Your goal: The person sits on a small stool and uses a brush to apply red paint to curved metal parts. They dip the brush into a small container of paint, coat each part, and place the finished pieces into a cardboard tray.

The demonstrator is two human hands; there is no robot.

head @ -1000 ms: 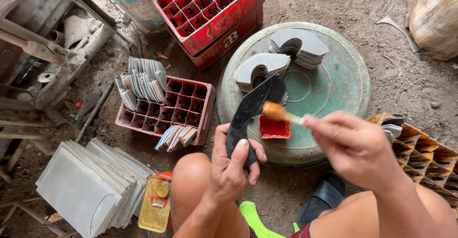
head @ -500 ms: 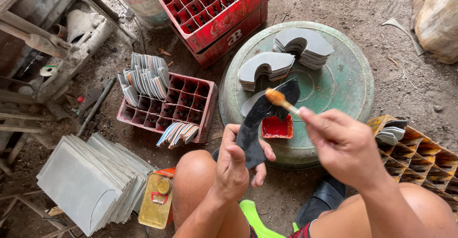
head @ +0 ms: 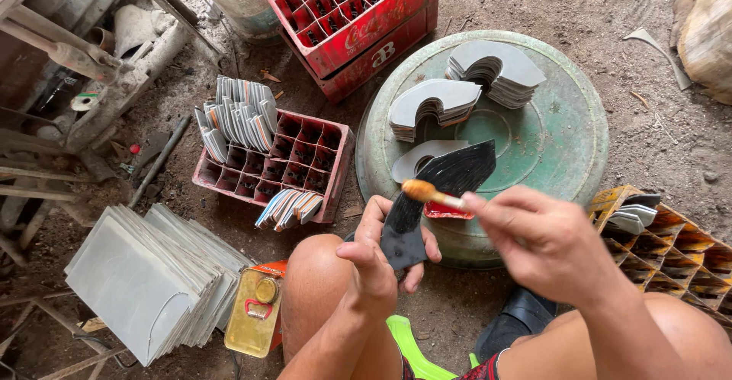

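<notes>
My left hand (head: 381,254) grips the lower end of a curved flat piece (head: 438,197) coated in glossy black. My right hand (head: 537,239) holds a small brush (head: 427,192) whose orange-brown tip rests on the black piece. Just below them a small red container (head: 444,212) sits on a round green lid (head: 549,136). Two stacks of grey curved cutouts (head: 435,102) (head: 496,67) and a single one (head: 415,159) lie on that lid.
A low red crate (head: 267,170) holds bundles of cutouts. A taller red crate (head: 351,14) stands behind it. Grey sheets (head: 145,273) and a yellow tin can (head: 255,311) lie at left. An orange crate (head: 671,246) with dark pieces sits at right.
Both hands have shifted slightly, and the black piece is now raised more upright over the lid. The brush tip has moved along the piece toward my left hand.
</notes>
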